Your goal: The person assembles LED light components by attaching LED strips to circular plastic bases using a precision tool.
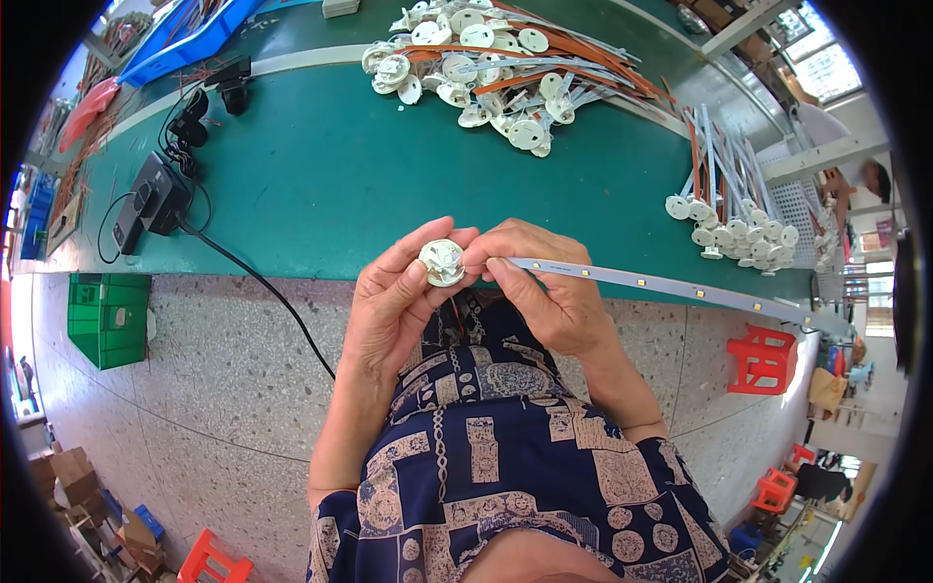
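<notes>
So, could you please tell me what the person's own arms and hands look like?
The left hand and right hand are ungloved, with no watch or bracelet visible. Both forearms are bare, below short, dark navy sleeves printed with pale beige blocks and round motifs.

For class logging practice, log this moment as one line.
left hand: holds round white cap | right hand: holds LED strip | nearby: green tabletop
</notes>
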`<state>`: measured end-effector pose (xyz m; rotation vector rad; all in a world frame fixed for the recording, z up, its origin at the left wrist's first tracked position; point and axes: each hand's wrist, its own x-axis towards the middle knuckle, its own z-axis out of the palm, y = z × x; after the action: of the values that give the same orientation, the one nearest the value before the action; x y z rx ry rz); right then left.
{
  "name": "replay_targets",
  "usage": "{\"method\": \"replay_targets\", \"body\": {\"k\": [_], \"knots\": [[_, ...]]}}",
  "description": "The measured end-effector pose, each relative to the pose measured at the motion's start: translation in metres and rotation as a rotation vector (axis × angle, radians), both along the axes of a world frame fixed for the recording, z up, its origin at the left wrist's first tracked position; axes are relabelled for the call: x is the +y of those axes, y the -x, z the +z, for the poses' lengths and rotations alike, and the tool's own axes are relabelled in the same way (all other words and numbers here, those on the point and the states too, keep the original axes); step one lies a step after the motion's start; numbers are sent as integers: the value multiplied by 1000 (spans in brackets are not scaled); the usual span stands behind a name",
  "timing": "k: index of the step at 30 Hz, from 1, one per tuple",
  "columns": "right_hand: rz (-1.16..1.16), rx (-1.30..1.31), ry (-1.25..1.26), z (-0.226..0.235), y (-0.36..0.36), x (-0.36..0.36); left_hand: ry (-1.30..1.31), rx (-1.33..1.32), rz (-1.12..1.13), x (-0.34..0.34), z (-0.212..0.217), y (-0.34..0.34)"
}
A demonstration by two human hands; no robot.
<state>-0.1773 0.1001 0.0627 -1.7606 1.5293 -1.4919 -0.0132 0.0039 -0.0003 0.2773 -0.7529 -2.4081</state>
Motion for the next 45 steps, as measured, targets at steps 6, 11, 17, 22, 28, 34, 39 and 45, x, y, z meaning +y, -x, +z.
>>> {"method": "replay_targets", "body": {"k": [6,11,17,22,28,34,39,45], "knots": [[48,23,-75,6,3,7,12,11,-24,1,1,-1],[29,-5,-30,2,1,5,18,12,-36,1,1,-2],[17,-49,-4,-3,-1,7,78,-5,-13,3,5,-3],[34,-32,-17,-3,-1,11,150,-13,12,2,7,-6],[17,-36,20,-5,-1,11,187,-11,1,2,8,-6],[42,17,39,-7,0,12,203,-26,-1,2,8,-7],[-92,249,116,-9,-7,11,214,-38,39,1,10,-7],[-153,484,153,-11,-3,8,239,-117,45,5,13,-4]]}}
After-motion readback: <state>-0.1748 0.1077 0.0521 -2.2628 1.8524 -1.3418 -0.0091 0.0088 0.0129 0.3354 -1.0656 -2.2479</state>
